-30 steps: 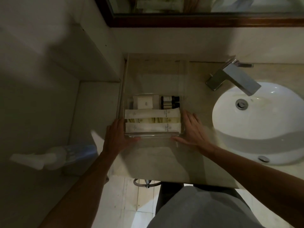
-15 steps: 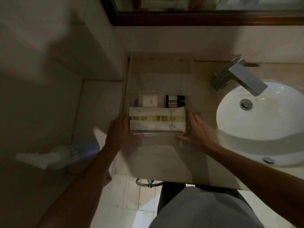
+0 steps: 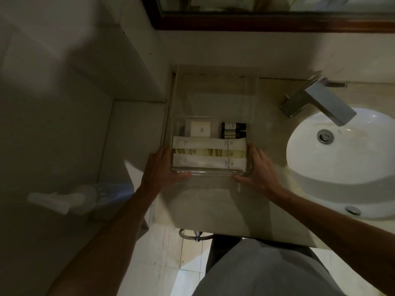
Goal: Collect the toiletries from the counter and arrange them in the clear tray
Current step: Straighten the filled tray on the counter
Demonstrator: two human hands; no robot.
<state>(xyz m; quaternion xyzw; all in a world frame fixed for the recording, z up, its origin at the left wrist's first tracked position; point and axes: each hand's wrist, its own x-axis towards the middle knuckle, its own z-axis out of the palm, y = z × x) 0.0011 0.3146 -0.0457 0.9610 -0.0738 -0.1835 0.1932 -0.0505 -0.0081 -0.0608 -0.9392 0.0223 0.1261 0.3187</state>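
Note:
A clear tray (image 3: 213, 173) sits on the beige counter (image 3: 213, 201) left of the sink. Inside lie three long flat packets: a white one (image 3: 208, 143), a yellow-striped one (image 3: 210, 153) and another white one (image 3: 208, 162). Behind them are a small white box (image 3: 200, 128) and two dark bottles (image 3: 233, 130) lying side by side. My left hand (image 3: 159, 167) grips the tray's left front corner, thumb along the front rim. My right hand (image 3: 258, 167) holds the right front corner the same way.
A white round sink (image 3: 342, 167) with a chrome faucet (image 3: 320, 101) fills the right side. A wood-framed mirror (image 3: 267, 23) hangs on the back wall. A spray bottle (image 3: 81, 195) lies blurred at the lower left, below the counter's left edge. The tray's far half holds nothing.
Both hands stay on the tray's front corners. The tray and hands sit slightly further right and lower in view; the tray seems hardly moved on the counter.

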